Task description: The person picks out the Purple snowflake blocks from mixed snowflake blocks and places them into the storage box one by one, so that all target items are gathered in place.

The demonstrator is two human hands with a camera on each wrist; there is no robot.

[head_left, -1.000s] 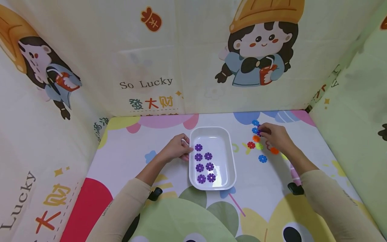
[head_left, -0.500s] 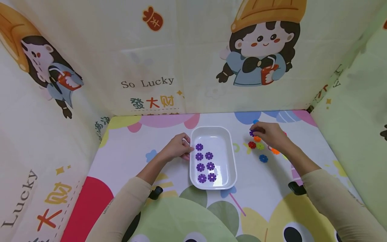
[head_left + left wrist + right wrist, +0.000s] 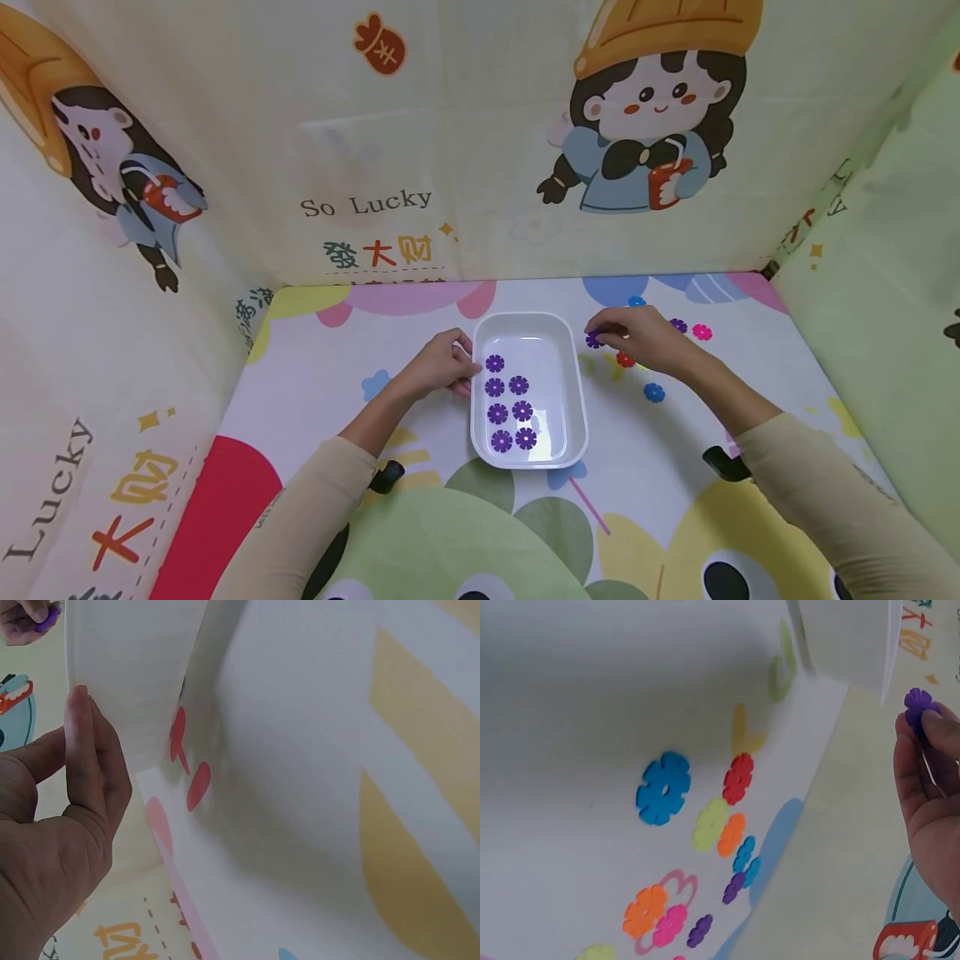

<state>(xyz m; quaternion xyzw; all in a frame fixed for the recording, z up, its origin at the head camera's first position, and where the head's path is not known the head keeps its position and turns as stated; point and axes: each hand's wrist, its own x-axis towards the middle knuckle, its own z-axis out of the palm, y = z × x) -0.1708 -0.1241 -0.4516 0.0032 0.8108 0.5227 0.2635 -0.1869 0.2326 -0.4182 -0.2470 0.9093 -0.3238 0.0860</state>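
Note:
A white tray (image 3: 553,392) stands mid-table. On its left half lie several purple flower-shaped snowflake discs (image 3: 522,411), roughly in two columns. My left hand (image 3: 441,364) pinches the tray's left rim; its fingers press the outer wall in the left wrist view. Just past the tray's right edge, my right hand (image 3: 643,337) holds a purple snowflake disc (image 3: 917,706) between thumb and finger, raised above the table.
Loose discs lie right of the tray: a blue one (image 3: 654,392), a red one (image 3: 738,779), an orange one (image 3: 645,911), a pink one (image 3: 702,332) and a purple one (image 3: 700,931), among others. Printed cloth walls (image 3: 510,150) rise behind and beside the table.
My right hand has lifted a purple disc from the loose pieces and carried it left toward the tray. The left hand and the tray stay in place.

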